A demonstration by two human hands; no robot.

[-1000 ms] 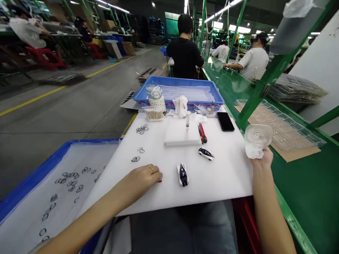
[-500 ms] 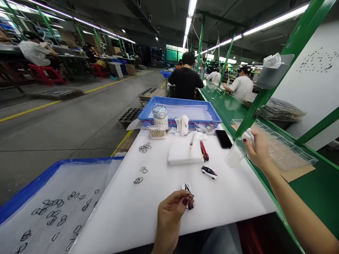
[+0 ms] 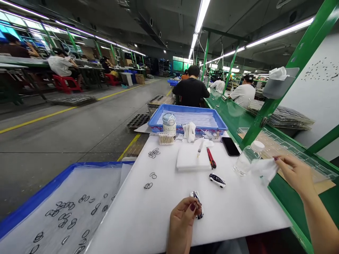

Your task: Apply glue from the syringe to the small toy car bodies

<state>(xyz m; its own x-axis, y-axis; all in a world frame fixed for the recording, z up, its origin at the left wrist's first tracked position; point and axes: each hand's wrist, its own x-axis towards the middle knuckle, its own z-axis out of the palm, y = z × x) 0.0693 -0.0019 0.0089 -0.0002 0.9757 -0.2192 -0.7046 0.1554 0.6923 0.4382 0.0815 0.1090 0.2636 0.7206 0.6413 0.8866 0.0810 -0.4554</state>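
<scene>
My left hand (image 3: 182, 222) is at the front of the white foam sheet (image 3: 238, 211), its fingertips pinched on a dark-and-white toy car (image 3: 198, 205), which they partly hide. My right hand (image 3: 293, 173) grips a crumpled white cloth (image 3: 265, 170) out past the sheet's right edge. Just left of that cloth, a clear plastic bottle (image 3: 246, 161) with a white cap stands apart from the hand. A second toy car (image 3: 217, 180) lies between my hands, and a syringe (image 3: 200, 147) rests upright on a white foam pad (image 3: 193, 158).
A red craft knife (image 3: 211, 158), a black phone (image 3: 231, 146), cotton swabs (image 3: 166, 139) and small black rubber rings (image 3: 154, 152) lie on the sheet. Behind it sits a blue tray (image 3: 187, 120); more rings fill a blue-edged tray (image 3: 63, 211) to the left.
The bottle has left my right hand and stands on the sheet, with the cloth still in that hand. My left hand has moved from the sheet's edge onto the toy car.
</scene>
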